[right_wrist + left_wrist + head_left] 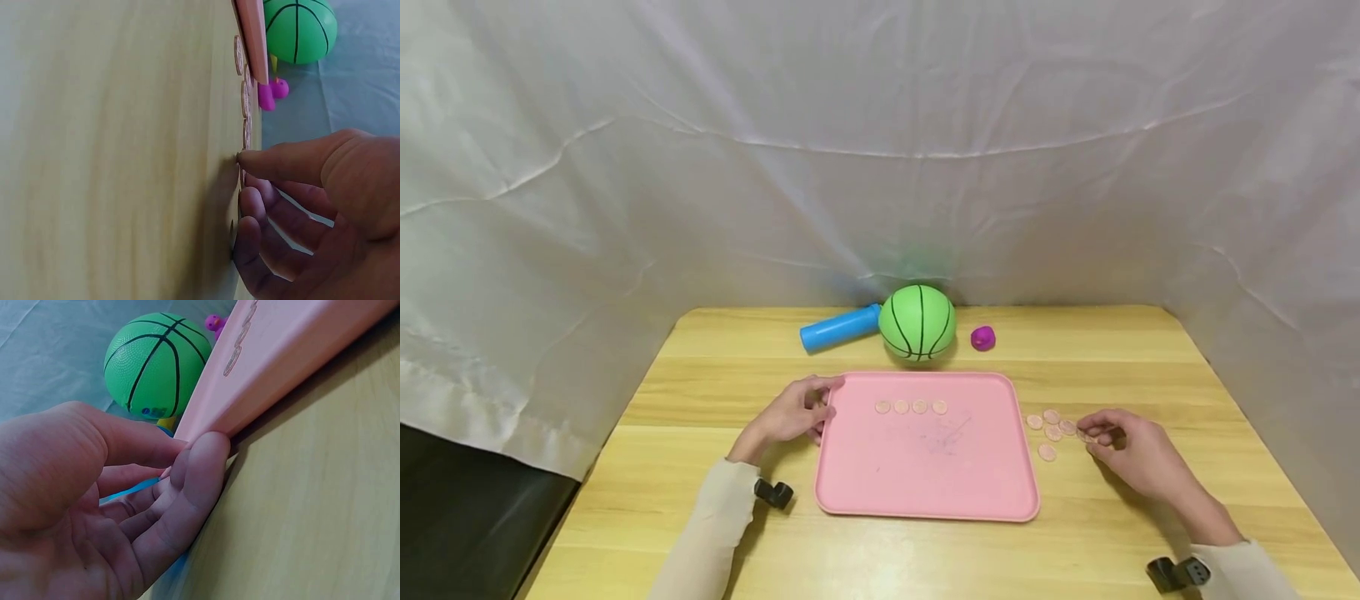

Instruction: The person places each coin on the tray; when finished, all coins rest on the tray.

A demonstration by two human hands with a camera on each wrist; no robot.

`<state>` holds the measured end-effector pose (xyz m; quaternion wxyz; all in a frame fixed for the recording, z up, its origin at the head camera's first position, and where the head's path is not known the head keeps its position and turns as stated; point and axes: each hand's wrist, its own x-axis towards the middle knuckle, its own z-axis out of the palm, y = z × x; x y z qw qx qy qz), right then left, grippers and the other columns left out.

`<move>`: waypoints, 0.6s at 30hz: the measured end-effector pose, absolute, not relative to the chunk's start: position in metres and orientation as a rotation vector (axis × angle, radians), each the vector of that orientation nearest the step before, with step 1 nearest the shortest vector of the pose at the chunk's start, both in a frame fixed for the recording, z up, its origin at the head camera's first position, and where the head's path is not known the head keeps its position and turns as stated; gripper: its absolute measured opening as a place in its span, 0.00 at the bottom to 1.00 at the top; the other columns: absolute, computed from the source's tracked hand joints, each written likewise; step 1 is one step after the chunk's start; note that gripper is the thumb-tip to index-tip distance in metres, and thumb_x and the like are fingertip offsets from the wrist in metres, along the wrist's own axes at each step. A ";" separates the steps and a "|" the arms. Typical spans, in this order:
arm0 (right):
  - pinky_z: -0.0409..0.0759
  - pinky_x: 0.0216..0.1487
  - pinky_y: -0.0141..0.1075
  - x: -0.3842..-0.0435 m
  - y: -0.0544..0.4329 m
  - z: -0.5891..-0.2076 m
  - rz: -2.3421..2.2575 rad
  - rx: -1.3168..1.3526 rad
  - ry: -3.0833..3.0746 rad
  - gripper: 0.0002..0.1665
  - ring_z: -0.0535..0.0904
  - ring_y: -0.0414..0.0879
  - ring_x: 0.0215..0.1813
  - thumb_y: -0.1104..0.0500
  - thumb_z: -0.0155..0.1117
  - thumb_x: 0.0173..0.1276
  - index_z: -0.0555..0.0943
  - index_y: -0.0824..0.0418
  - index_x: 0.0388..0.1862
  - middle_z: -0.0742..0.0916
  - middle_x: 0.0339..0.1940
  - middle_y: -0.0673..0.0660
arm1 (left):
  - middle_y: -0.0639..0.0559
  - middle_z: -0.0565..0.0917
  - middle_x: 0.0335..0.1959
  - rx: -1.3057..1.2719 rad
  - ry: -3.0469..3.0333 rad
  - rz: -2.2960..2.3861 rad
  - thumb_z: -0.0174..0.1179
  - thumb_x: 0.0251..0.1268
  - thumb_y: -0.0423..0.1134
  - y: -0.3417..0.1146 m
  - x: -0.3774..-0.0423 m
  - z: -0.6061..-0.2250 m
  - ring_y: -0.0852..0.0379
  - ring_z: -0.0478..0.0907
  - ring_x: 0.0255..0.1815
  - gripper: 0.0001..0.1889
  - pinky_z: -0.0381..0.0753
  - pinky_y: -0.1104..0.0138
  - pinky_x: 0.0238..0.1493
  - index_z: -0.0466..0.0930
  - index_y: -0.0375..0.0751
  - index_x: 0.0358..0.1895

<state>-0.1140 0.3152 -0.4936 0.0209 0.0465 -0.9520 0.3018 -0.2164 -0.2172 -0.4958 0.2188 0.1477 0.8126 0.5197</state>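
A pink tray lies on the wooden table, with a row of several copper-coloured coins across its upper part. My left hand grips the tray's left rim; in the left wrist view the thumb and fingers pinch its edge. Right of the tray, a loose group of similar coins lies flat on the table. At the right end of this group, my right hand pinches one coin between thumb and fingers, close to the table top. Its fingers partly hide that coin in the right wrist view.
Behind the tray sits a green ball with black lines, like a small basketball. A blue cylinder lies to its left, and a small purple toy duck stands to its right. Pale cloth hangs behind the table and along its sides.
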 end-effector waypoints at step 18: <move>0.81 0.36 0.27 -0.126 0.331 -0.490 1.028 0.110 -3.058 0.16 0.77 0.33 0.37 0.56 0.78 0.72 0.88 0.66 0.50 0.88 0.39 0.53 | 0.32 0.73 0.58 0.414 2.233 1.459 0.57 0.80 0.27 -0.219 -0.216 -0.499 0.52 0.84 0.33 0.30 0.97 0.56 0.33 0.68 0.35 0.83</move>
